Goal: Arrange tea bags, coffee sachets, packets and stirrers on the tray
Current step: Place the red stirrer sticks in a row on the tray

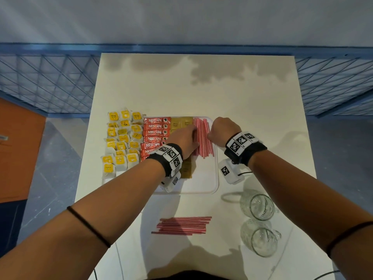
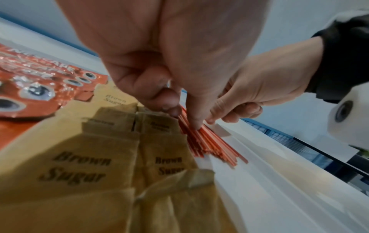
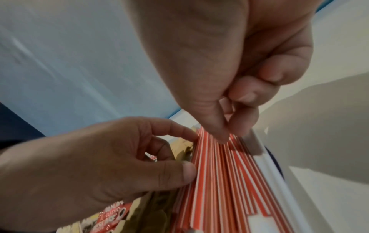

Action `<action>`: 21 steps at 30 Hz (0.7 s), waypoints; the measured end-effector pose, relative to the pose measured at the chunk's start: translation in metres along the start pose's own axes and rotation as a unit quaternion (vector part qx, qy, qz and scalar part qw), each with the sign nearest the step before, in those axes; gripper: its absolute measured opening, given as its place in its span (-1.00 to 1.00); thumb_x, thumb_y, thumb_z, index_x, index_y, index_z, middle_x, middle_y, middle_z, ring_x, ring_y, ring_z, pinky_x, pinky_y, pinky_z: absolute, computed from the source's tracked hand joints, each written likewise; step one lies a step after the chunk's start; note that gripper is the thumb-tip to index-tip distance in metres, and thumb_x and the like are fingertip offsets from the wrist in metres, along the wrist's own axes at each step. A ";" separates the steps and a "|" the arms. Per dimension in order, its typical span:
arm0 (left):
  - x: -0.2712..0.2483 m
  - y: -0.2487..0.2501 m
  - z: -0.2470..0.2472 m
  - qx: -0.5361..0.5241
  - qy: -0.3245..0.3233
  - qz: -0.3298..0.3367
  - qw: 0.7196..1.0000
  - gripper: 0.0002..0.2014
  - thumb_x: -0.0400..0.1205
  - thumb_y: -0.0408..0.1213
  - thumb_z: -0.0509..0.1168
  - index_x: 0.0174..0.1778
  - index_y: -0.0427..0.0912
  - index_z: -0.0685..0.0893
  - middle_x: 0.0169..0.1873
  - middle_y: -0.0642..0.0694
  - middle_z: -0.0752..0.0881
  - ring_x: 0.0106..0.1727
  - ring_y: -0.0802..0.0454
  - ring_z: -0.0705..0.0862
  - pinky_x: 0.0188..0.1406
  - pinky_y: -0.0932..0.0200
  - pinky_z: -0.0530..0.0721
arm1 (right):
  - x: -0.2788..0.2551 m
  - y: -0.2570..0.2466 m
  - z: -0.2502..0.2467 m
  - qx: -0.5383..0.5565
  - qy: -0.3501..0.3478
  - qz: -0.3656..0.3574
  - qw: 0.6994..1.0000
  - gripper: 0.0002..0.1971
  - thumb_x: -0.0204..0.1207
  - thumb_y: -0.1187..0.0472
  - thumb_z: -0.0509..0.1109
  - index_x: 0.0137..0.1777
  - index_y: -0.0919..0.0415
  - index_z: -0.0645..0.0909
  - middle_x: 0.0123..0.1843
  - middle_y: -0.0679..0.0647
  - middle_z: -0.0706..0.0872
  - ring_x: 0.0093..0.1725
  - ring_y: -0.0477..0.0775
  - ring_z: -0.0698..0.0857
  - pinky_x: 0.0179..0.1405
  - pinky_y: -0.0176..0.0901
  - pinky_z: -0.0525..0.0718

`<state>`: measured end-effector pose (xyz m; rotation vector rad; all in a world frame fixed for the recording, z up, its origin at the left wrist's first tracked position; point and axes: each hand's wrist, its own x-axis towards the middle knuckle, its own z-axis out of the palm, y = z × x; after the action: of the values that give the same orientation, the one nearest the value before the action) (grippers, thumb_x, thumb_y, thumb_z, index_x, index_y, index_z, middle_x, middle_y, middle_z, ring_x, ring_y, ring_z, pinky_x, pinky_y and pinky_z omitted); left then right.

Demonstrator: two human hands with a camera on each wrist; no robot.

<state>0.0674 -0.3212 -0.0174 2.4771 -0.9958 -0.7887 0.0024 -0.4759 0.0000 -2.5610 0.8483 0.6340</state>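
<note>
A white table [image 1: 222, 93] stands against blue mesh railing [image 1: 50, 83] and a pale wall [image 1: 181, 17] — grey floor [image 1: 57, 158], orange cabinet [image 1: 18, 148] left.

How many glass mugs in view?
2. Far mug on the table by the tray, off its right corner; near mug beside it, closer to camera. None seem hidden.

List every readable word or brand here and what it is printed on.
"NESCAFE CLASSIC": red coffee sachets.
"Brown Sugar": brown packets.
"TEA": one yellow tea bag.
Print on the other tea bags and small marks on the wristband tags: too small to read.
</note>
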 end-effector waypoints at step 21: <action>-0.015 0.005 -0.005 0.064 0.004 0.008 0.998 -0.80 0.73 -0.07 0.27 0.20 -0.05 0.63 -0.12 -0.03 0.75 -0.18 -0.01 0.69 -0.19 0.08 0.72 | -0.029 0.000 0.010 0.035 0.007 -0.016 0.999 -0.63 0.64 0.10 0.33 -0.42 0.14 0.48 -0.45 0.03 0.59 -0.45 0.06 0.60 -0.50 -0.19 0.39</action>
<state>0.0589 -0.3133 -0.0061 2.5745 -1.0947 -0.7316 -0.0210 -0.4573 0.0063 -2.5141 0.8174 0.5662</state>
